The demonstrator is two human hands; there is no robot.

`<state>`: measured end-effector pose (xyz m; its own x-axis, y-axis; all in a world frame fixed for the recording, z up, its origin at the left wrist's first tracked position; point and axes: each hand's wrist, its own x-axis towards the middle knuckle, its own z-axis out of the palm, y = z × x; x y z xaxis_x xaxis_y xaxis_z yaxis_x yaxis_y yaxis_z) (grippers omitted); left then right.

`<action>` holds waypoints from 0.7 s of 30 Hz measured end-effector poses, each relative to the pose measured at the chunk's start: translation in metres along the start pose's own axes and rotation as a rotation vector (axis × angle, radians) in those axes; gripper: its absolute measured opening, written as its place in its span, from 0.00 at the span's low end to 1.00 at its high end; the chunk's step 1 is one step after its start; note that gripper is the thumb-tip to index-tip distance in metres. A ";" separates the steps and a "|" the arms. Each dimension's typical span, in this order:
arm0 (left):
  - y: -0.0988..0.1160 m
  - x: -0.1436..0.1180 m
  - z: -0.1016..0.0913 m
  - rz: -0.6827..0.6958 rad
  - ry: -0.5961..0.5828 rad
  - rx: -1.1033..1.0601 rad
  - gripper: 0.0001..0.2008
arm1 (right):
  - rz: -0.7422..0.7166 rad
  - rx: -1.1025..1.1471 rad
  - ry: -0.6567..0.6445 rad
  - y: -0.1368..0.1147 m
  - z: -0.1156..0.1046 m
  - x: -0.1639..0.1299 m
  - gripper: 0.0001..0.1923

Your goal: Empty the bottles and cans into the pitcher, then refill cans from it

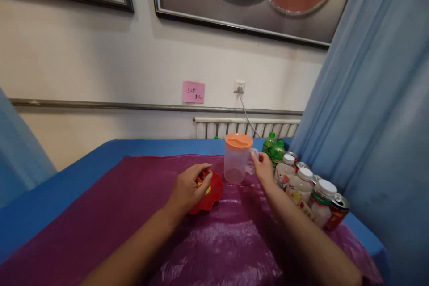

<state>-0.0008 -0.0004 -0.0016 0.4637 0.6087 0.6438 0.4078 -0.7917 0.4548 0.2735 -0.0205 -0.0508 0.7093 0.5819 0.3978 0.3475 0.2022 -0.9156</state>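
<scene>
Pitcher (235, 165) upright near counter's (157, 146) far edge, just left of my right hand (263, 169), the nearer, pinching its handle; my left hand (190, 187) curls over red dish (216, 193), grip unclear.

The view looks forward and down from the person's head, across the bench (134, 210) to the wall (150, 67). It sits close behind the left hand (189, 190) and right hand (264, 169), which reach in from below, and spans to curtains (375, 98) on both sides.
</scene>
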 end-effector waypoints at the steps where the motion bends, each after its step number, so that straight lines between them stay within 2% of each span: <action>1: -0.001 -0.002 0.000 -0.006 -0.013 0.000 0.12 | -0.002 0.009 -0.020 0.001 0.000 0.001 0.28; 5: 0.004 -0.017 -0.007 -0.037 -0.122 0.016 0.13 | -0.009 0.060 -0.030 -0.008 -0.007 -0.006 0.31; 11: 0.022 -0.058 -0.012 -0.079 -0.475 0.011 0.11 | -0.031 0.098 0.105 -0.040 -0.033 -0.026 0.29; 14: 0.025 -0.086 -0.007 -0.096 -0.588 0.023 0.12 | -0.055 0.076 0.139 -0.054 -0.045 -0.041 0.27; 16: 0.024 -0.102 -0.007 -0.094 -0.614 0.047 0.12 | -0.068 0.049 0.144 -0.057 -0.048 -0.051 0.27; 18: 0.016 -0.111 -0.014 -0.100 -0.581 0.090 0.13 | -0.070 0.026 0.137 -0.055 -0.047 -0.058 0.28; 21: -0.021 -0.100 -0.038 -0.156 -0.425 0.240 0.17 | -0.051 0.016 0.140 -0.048 -0.044 -0.064 0.28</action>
<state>-0.0858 -0.0469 -0.0516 0.6414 0.7253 0.2500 0.6437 -0.6861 0.3390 0.2386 -0.1023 -0.0292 0.7699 0.4550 0.4475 0.3765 0.2424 -0.8942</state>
